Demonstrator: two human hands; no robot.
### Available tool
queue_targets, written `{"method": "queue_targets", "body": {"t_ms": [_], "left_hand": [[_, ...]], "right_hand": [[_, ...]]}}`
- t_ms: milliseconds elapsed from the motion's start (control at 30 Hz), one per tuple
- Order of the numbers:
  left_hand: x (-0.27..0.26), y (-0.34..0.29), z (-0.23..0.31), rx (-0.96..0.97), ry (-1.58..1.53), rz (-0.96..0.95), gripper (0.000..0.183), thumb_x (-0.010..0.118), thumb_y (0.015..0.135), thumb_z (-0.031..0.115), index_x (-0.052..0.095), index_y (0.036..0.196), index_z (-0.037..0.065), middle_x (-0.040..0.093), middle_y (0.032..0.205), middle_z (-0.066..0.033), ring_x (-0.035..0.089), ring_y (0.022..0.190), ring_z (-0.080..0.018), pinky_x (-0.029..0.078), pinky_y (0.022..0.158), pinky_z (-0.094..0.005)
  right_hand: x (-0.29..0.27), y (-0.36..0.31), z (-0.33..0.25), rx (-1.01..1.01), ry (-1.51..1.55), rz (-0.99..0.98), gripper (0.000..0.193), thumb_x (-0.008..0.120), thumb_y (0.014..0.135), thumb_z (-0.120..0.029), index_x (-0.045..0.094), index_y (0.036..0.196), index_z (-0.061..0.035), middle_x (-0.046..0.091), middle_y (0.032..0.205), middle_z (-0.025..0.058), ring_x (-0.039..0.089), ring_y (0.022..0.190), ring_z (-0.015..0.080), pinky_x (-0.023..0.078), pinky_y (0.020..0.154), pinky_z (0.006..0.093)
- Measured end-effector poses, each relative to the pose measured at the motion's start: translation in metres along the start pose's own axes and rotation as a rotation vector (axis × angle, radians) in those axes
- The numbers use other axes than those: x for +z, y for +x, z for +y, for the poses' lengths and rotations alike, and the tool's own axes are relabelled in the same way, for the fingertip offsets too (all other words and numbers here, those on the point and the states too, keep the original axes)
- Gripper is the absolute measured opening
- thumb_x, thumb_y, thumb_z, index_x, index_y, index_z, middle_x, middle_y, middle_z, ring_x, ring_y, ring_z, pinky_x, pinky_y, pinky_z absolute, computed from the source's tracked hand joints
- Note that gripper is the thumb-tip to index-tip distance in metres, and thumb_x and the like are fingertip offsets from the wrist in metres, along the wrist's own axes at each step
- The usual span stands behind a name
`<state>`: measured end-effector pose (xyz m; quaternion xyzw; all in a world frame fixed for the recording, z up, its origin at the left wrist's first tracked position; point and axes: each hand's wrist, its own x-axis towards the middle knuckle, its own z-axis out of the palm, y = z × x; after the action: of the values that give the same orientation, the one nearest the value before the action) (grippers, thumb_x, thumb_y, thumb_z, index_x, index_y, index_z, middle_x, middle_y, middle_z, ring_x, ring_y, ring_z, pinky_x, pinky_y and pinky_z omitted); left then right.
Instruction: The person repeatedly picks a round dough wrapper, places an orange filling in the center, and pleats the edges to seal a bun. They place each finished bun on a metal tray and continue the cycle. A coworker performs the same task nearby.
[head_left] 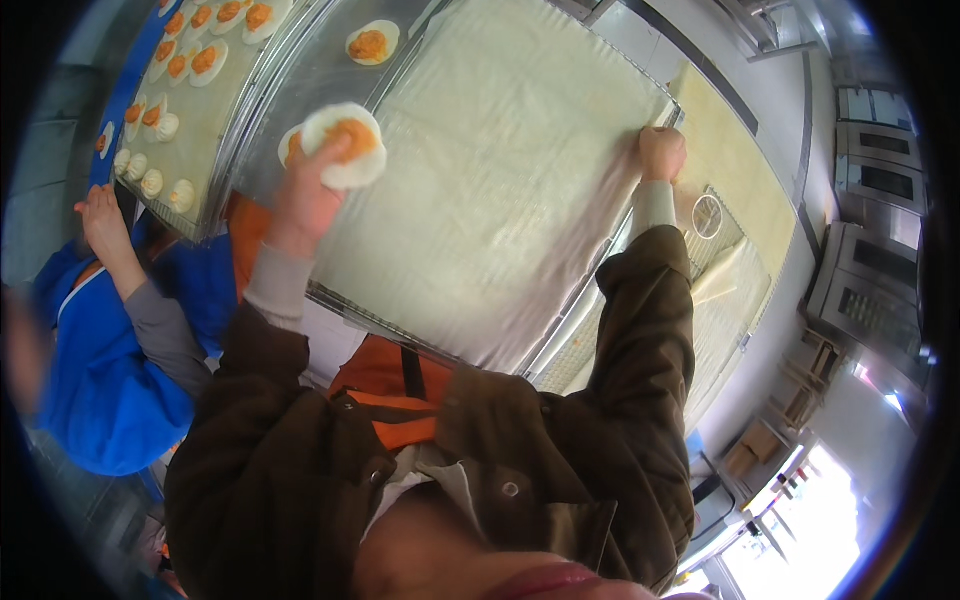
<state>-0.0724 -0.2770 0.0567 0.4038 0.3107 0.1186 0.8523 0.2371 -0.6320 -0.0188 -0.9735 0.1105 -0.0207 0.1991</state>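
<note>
My left hand (303, 198) is closed on a round white dough wrapper (367, 173) with a mound of orange filling on it. The fingers and thumb lie over its near left side. Behind them, partly hidden, another filled wrapper (290, 147) rests on the metal surface. To the right is a large tray lined with pale cloth (480, 150). My right hand (662, 154) is closed at that tray's far right edge, and its grip on the cloth and rim is partly hidden.
Another filled wrapper (372, 43) lies farther back on the metal table (310, 75). At left, a tray (215, 110) carries filled wrappers and pleated buns, with a co-worker's hand (103, 222) by its corner. A round ring (707, 216) sits on a wire rack at right.
</note>
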Motion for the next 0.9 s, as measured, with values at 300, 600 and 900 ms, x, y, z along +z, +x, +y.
{"method": "queue_targets", "body": {"t_ms": [300,600,900], "left_hand": [[0.006,-0.056,-0.038,-0.153,-0.010,-0.041,0.040,0.064,0.091,0.007,0.053,0.128,-0.002,0.060,0.122,-0.0102,0.058,0.117,-0.0213,0.049,0.099,-0.0360],[0.002,-0.072,-0.050,-0.134,-0.012,0.056,0.041,0.065,0.090,0.008,0.053,0.128,0.000,0.060,0.121,-0.0092,0.058,0.116,-0.0210,0.047,0.101,-0.0360],[-0.001,-0.094,-0.061,-0.192,0.051,0.089,0.043,0.066,0.090,0.011,0.052,0.129,-0.001,0.058,0.123,-0.0087,0.056,0.118,-0.0205,0.046,0.101,-0.0365]], "right_hand": [[0.013,-0.017,0.000,-0.166,-0.163,0.078,0.024,0.060,0.085,-0.023,0.064,0.096,-0.0023,0.067,0.099,0.0213,0.066,0.095,0.0385,0.053,0.079,0.0479],[0.025,0.015,0.028,-0.388,-0.090,0.204,0.019,0.061,0.087,-0.021,0.061,0.097,-0.0051,0.069,0.089,0.0229,0.068,0.087,0.0390,0.053,0.073,0.0446],[0.026,0.038,0.073,-0.229,0.592,-0.249,0.042,0.064,0.087,-0.017,0.045,0.125,-0.0139,0.061,0.085,0.0092,0.060,0.070,0.0215,0.050,0.060,0.0346]]}}
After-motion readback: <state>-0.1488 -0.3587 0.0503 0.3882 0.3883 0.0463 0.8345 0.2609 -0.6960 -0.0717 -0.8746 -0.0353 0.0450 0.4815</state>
